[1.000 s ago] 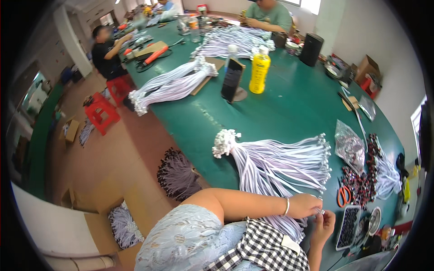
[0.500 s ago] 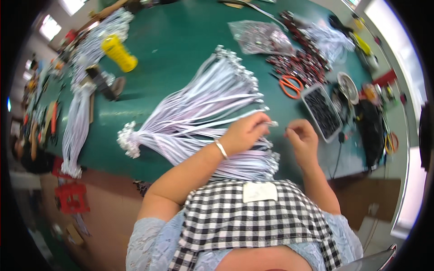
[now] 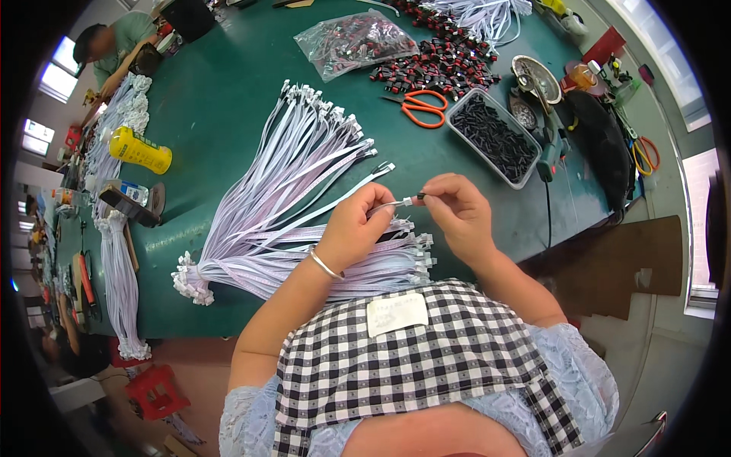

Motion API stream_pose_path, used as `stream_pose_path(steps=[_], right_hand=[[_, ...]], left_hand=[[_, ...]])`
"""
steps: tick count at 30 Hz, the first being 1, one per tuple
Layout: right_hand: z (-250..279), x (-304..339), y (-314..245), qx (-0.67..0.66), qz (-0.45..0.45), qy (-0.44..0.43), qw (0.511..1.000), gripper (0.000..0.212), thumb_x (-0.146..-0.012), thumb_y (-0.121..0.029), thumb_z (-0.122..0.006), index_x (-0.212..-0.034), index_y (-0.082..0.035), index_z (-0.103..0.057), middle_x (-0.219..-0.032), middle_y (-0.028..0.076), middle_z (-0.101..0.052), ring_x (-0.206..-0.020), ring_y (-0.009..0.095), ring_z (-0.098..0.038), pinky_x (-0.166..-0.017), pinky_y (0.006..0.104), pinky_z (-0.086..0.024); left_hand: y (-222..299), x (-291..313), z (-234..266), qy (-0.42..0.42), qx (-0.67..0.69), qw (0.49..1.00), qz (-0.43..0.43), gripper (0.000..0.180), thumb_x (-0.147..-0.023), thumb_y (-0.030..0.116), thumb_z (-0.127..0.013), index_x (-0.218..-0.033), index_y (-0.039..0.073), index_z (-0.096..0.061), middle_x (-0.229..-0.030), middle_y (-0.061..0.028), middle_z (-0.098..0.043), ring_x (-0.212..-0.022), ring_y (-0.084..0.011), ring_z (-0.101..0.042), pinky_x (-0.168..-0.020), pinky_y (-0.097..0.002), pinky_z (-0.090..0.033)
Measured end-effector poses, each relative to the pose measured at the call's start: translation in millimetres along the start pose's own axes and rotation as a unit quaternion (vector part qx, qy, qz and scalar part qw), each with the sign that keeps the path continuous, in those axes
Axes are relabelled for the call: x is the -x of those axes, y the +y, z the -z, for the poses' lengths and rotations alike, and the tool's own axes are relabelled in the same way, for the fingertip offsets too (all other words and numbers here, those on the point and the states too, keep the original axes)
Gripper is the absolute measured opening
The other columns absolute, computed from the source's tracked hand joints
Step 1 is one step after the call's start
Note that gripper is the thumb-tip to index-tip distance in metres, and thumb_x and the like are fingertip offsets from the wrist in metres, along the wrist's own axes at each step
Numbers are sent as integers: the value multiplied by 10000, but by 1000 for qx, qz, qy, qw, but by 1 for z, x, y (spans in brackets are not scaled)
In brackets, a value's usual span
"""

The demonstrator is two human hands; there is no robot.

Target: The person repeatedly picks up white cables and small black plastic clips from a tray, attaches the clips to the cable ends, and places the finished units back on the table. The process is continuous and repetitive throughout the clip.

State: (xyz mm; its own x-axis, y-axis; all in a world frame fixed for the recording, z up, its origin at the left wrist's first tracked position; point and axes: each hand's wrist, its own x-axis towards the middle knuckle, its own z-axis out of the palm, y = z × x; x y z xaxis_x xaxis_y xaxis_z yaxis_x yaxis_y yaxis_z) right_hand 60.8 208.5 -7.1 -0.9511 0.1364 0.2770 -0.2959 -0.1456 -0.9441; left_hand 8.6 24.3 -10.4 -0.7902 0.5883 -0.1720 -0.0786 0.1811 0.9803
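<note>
A fan of white flat cables (image 3: 263, 183) with white connectors on their ends spreads over the green table (image 3: 221, 99). My left hand (image 3: 354, 227) is closed on one cable, whose white connector end (image 3: 406, 202) pokes out past my fingertips. Between thumb and forefinger, my right hand (image 3: 461, 221) pinches a small black piece (image 3: 419, 196) against that connector. Whether the two are joined cannot be made out. Under my left hand and forearm, part of the cable bundle is hidden.
At right, a clear tray (image 3: 481, 160) holds many small black pieces, beside orange-handled scissors (image 3: 423, 108). Beyond lie red-and-black parts (image 3: 445, 65) and a filled plastic bag (image 3: 354, 42). A yellow bottle (image 3: 141, 151) and tape dispenser (image 3: 131, 202) stand left. Another person (image 3: 122, 46) sits far left.
My hands, apart before, have come together, and the black piece now meets the cable's connector. The whole view has shifted, so the table's things appear further left.
</note>
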Motion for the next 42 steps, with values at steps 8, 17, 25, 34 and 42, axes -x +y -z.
stream_pose_path(steps=[8,17,25,34,42], right_hand=[[-1,-7,-3,173,85,-25,981,128,-775,57,-634,-892,8,-617,-905,103,-642,-818,185,-636,-728,277,-501],[-10,-20,-9,126,66,4,990,134,-755,63,-646,-873,3,-627,-859,115,-647,-798,217,-640,-720,300,-496],[-11,-14,2,239,150,-104,954,152,-793,106,-571,-901,8,-612,-882,127,-621,-852,224,-612,-767,310,-481],[3,-14,-3,128,156,-78,976,162,-861,120,-477,-969,15,-537,-988,119,-551,-939,226,-592,-864,329,-477],[2,-15,10,161,117,-100,975,134,-899,58,-503,-1023,25,-543,-1030,85,-556,-922,155,-556,-845,278,-459]], left_hand=[[4,0,-8,9,-105,990,-93,94,-869,94,-576,-920,23,-608,-781,-1,-563,-681,-36,-487,-591,-199,-402],[-7,-2,6,16,123,992,13,144,-899,192,-610,-926,51,-623,-729,27,-570,-603,-25,-459,-541,-197,-392],[-4,-10,-6,-3,19,997,-79,184,-861,219,-631,-964,67,-643,-707,-23,-601,-642,-89,-552,-565,-265,-452],[10,-4,-2,89,-75,974,-192,205,-797,213,-662,-804,9,-637,-726,-110,-630,-653,-216,-602,-603,-336,-455],[-1,-10,-10,85,-145,964,-204,218,-763,219,-670,-854,20,-677,-760,-146,-644,-705,-280,-621,-638,-368,-464]])
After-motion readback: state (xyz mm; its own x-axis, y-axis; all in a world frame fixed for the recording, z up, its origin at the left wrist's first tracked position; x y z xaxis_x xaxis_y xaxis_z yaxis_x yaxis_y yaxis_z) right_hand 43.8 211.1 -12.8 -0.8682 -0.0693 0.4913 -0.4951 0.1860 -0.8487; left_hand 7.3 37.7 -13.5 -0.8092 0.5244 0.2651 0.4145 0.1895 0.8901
